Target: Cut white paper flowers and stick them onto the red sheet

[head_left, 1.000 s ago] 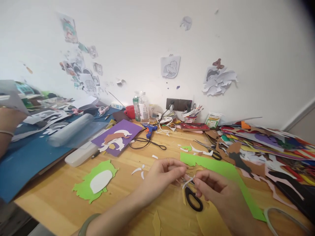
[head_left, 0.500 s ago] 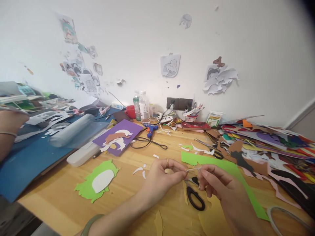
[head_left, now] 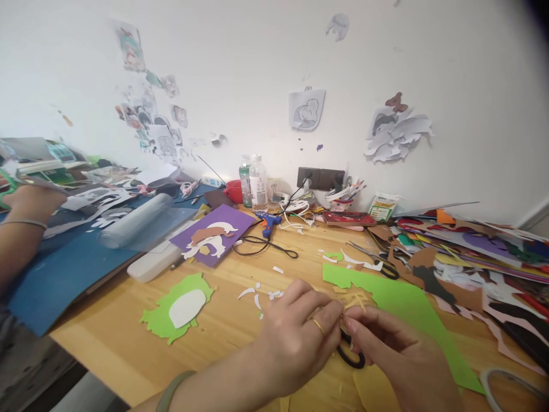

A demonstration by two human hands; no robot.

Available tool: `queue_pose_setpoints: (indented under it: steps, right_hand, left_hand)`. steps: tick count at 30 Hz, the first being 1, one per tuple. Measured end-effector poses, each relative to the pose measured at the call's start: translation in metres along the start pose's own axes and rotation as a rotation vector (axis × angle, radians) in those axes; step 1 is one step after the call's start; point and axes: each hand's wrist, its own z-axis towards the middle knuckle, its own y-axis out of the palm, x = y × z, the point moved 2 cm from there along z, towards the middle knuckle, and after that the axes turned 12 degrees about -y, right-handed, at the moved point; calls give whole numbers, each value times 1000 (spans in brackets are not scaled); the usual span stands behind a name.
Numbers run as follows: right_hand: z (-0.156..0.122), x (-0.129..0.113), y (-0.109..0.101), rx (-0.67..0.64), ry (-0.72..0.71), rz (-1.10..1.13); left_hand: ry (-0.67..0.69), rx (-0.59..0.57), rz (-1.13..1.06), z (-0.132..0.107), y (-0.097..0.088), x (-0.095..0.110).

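My left hand is turned back-up with its fingers curled, meeting my right hand's fingertips. My right hand is closed in a pinch. Whatever lies between the fingertips is hidden by my left fingers. Thin yellow strips show just behind the fingertips; whether they are held or lie on the table I cannot tell. Beneath my hands are black-handled scissors, partly covered. Yellow sheet material lies under my right wrist. A green cutout with a white oval rests to the left, near small white pieces.
A green sheet lies right of my hands. Further back are a purple sheet bearing cutouts, a blue glue gun, bottles and piled scraps. At far left, another person's hand holds green-handled scissors.
My left hand has rolled over, back upward, and covers the thin pale strip seen between the fingertips before. The view has shifted slightly. The other person's hand and scissors show more.
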Motion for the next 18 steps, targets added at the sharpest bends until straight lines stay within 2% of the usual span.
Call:
queue_pose_setpoints:
  steps: [5, 10, 18]
  right_hand:
    - [0, -1, -1, 81, 25, 49]
    - [3, 3, -3, -15, -9, 33]
    - [4, 11, -8, -66, 3, 18]
  left_hand:
    - [3, -9, 75, -1, -1, 2]
    - [5, 13, 119, 2, -2, 5]
    - [22, 7, 155, -3, 0, 2]
